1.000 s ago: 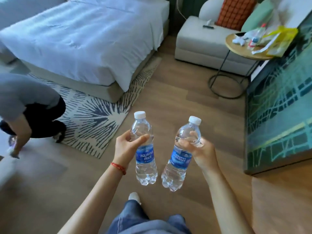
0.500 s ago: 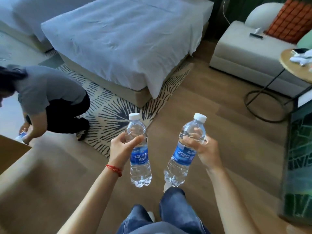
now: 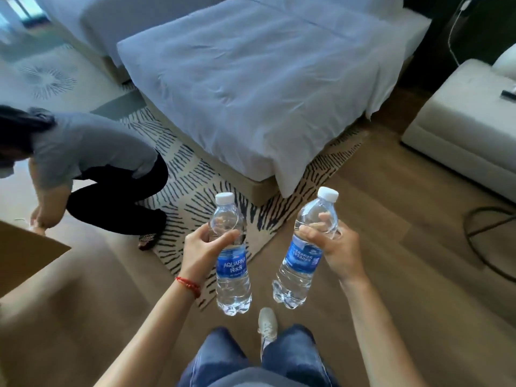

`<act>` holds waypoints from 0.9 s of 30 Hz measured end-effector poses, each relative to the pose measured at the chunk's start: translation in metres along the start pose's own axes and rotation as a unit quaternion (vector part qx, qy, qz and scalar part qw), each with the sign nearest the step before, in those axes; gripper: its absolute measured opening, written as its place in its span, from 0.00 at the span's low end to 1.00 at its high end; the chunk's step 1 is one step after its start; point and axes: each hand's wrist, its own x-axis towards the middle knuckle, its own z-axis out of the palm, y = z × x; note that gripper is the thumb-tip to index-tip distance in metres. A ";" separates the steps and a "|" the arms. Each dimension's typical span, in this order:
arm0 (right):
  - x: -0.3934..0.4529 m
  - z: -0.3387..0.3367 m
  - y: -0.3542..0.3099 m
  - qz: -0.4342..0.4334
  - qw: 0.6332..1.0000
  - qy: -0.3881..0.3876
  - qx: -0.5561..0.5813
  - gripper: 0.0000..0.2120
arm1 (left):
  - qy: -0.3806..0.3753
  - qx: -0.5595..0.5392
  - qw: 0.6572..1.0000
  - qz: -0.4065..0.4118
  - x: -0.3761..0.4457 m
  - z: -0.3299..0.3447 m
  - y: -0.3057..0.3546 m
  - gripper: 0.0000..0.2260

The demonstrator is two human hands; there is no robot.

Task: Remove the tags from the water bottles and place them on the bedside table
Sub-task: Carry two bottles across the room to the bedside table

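Bottles are in hand but undelivered: left hand (image 3: 199, 248) fingers wrap the left bottle (image 3: 231, 263), right hand (image 3: 339, 251) fingers wrap the right bottle (image 3: 305, 248), blue labels on, no desk visible.

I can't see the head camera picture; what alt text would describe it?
Seen from above, a person's left hand and right hand each grip a clear, capped water bottle with a blue label, the left bottle and right bottle held apart over a wood floor. Ahead lies a white bed; another person crouches at left.
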 end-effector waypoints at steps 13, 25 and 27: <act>0.162 0.111 -0.032 0.025 0.997 -0.078 0.015 0.12 | 0.046 -0.031 0.998 0.010 0.186 -0.030 0.040 0.18; 0.317 0.283 -0.081 0.007 0.998 -0.063 -0.022 0.14 | 0.034 -0.024 0.999 0.001 0.402 -0.132 0.096 0.19; 0.336 0.306 -0.088 0.009 0.997 -0.069 -0.029 0.14 | 0.041 -0.020 0.999 -0.005 0.432 -0.146 0.101 0.15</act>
